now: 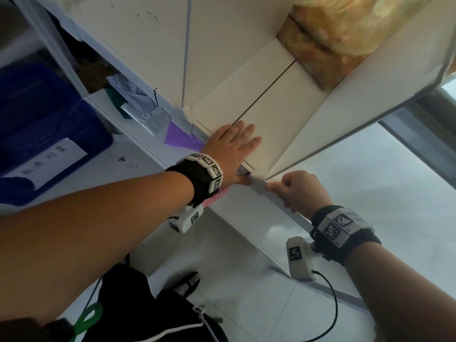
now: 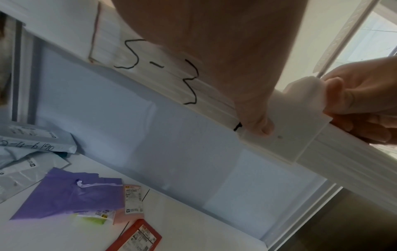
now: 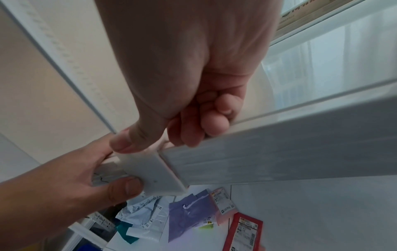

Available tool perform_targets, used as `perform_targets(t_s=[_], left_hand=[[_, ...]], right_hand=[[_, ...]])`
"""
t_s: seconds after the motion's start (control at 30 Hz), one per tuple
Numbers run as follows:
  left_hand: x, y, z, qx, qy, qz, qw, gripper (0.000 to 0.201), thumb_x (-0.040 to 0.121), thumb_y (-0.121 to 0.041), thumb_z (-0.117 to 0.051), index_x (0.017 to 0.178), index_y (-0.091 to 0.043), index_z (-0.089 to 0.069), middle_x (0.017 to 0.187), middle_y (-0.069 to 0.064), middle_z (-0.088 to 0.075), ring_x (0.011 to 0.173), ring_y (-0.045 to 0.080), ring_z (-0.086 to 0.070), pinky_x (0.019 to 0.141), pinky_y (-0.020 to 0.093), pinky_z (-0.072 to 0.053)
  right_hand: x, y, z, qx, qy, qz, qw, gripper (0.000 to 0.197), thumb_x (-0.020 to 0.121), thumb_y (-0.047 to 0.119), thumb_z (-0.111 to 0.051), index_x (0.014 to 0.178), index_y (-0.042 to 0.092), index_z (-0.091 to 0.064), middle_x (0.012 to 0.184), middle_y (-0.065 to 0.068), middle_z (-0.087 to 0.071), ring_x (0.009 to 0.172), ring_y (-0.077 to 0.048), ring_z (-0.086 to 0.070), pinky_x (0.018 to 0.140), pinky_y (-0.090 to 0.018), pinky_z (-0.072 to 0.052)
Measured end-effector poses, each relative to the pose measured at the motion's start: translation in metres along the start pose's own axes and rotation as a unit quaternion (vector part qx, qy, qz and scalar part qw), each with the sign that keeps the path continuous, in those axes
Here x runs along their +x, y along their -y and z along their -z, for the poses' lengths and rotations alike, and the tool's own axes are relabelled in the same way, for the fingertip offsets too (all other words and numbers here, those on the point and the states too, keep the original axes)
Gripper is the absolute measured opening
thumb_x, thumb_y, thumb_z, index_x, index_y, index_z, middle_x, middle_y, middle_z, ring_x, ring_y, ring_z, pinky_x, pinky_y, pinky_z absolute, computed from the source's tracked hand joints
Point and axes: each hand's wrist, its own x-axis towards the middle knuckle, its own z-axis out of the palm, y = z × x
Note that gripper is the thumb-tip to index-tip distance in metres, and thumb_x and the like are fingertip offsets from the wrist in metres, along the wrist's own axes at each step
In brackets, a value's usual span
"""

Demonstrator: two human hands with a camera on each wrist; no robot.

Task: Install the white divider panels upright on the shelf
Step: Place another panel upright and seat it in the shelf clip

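Note:
My left hand [image 1: 232, 146] lies flat on the white shelf board [image 1: 278, 102]. Its fingers are straight, and its thumb [image 2: 255, 124] presses the front rail [image 2: 163, 68], marked "5-3", right beside a white plastic clip [image 1: 257, 185]. My right hand [image 1: 271, 187] pinches that clip [image 3: 150, 171] between thumb and curled fingers, on the rail [image 3: 279, 161]. A white divider panel [image 1: 345, 107] stands upright from the clip toward the back. A second, thin divider [image 1: 186, 58] stands further left.
On the lower shelf lie a purple bag [image 2: 71, 195], a red packet [image 2: 137, 237] and grey mailers [image 2: 25, 149]. A blue crate [image 1: 42, 114] sits at the left and a cardboard box [image 1: 345, 28] at the back. A window [image 1: 394, 193] is to the right.

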Motion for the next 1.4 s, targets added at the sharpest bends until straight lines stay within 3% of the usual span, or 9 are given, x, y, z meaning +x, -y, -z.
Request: perform_targets(t_s=[0.5,0.67,0.87,0.97,1.07,1.13,1.17,1.27,1.4], left_hand=[[-0.001,0.000,0.002,0.000,0.032,-0.008,0.999,0.106,0.079,-0.078,-0.044,0.154,-0.024,0.010,0.162,0.008,0.015,0.149,0.031,0.011,0.119,0.044,0.001],[-0.002,0.003,0.020,-0.012,0.096,-0.029,0.995,0.113,0.078,-0.069,-0.055,0.152,-0.023,0.018,0.160,0.006,0.025,0.147,0.029,0.019,0.119,0.043,0.005],[-0.018,0.023,0.038,-0.007,0.135,-0.064,0.989,0.098,0.090,-0.046,-0.056,0.152,-0.021,0.017,0.162,0.006,0.016,0.149,0.027,0.011,0.121,0.040,0.002],[-0.032,0.038,0.047,-0.026,0.151,-0.071,0.986,0.090,0.092,-0.031,-0.057,0.154,-0.020,0.008,0.163,0.005,0.012,0.149,0.026,0.008,0.122,0.042,-0.003],[-0.046,0.051,0.062,-0.086,0.102,-0.060,0.989,0.062,0.092,-0.021,-0.051,0.149,-0.016,-0.028,0.157,0.008,-0.025,0.145,0.027,-0.022,0.118,0.039,-0.020],[-0.058,0.069,0.069,-0.107,0.055,-0.050,0.991,0.034,0.090,-0.020,-0.048,0.123,-0.017,-0.055,0.128,0.007,-0.056,0.119,0.028,-0.053,0.100,0.041,-0.044],[-0.065,0.078,0.074,-0.112,0.041,-0.038,0.992,0.022,0.089,-0.019,-0.048,0.109,-0.017,-0.059,0.114,0.006,-0.061,0.104,0.028,-0.060,0.089,0.042,-0.051],[-0.084,0.120,0.076,-0.089,-0.005,0.003,0.996,0.008,0.086,-0.021,-0.052,0.095,-0.020,-0.052,0.102,0.004,-0.059,0.093,0.026,-0.058,0.083,0.042,-0.048],[-0.086,0.171,0.064,-0.100,-0.054,0.080,0.990,0.042,0.077,-0.032,-0.061,0.112,-0.017,-0.046,0.115,0.006,-0.049,0.107,0.030,-0.047,0.089,0.041,-0.040]], right_hand=[[0.004,0.000,-0.005,-0.017,0.005,-0.025,1.000,0.055,0.079,0.066,-0.059,0.066,0.013,-0.060,0.055,0.000,-0.065,0.043,-0.011,-0.053,0.049,-0.022,-0.046],[-0.007,-0.002,-0.013,-0.014,-0.017,-0.020,1.000,0.051,0.084,0.067,-0.052,0.070,0.019,-0.052,0.059,0.004,-0.049,0.051,-0.013,-0.040,0.053,-0.025,-0.039],[-0.027,0.017,-0.007,-0.030,0.079,-0.009,0.996,0.037,0.094,0.051,-0.048,0.077,0.020,-0.059,0.074,0.001,-0.062,0.066,-0.016,-0.058,0.062,-0.026,-0.048],[-0.037,0.065,-0.009,-0.082,0.136,0.062,0.985,0.032,0.097,0.045,-0.047,0.084,0.019,-0.060,0.076,0.005,-0.060,0.066,-0.010,-0.057,0.062,-0.022,-0.048],[-0.019,0.120,-0.009,-0.047,0.122,0.119,0.984,0.033,0.097,0.041,-0.047,0.091,0.015,-0.066,0.083,-0.001,-0.067,0.073,-0.018,-0.063,0.072,-0.032,-0.055],[0.006,0.151,-0.007,-0.004,0.070,0.125,0.990,0.032,0.096,0.039,-0.047,0.092,0.014,-0.067,0.085,-0.003,-0.069,0.075,-0.020,-0.065,0.071,-0.033,-0.054],[0.017,0.163,-0.003,0.004,0.043,0.122,0.992,0.030,0.095,0.037,-0.049,0.091,0.013,-0.067,0.083,-0.003,-0.068,0.074,-0.021,-0.064,0.066,-0.030,-0.051],[0.055,0.193,-0.004,-0.029,0.000,0.099,0.995,0.022,0.092,0.033,-0.056,0.083,0.013,-0.058,0.074,0.001,-0.056,0.070,-0.021,-0.053,0.052,-0.024,-0.033],[0.087,0.194,-0.011,-0.034,-0.003,0.056,0.998,0.029,0.091,0.043,-0.059,0.084,0.015,-0.056,0.074,0.002,-0.056,0.064,-0.016,-0.050,0.055,-0.026,-0.035]])
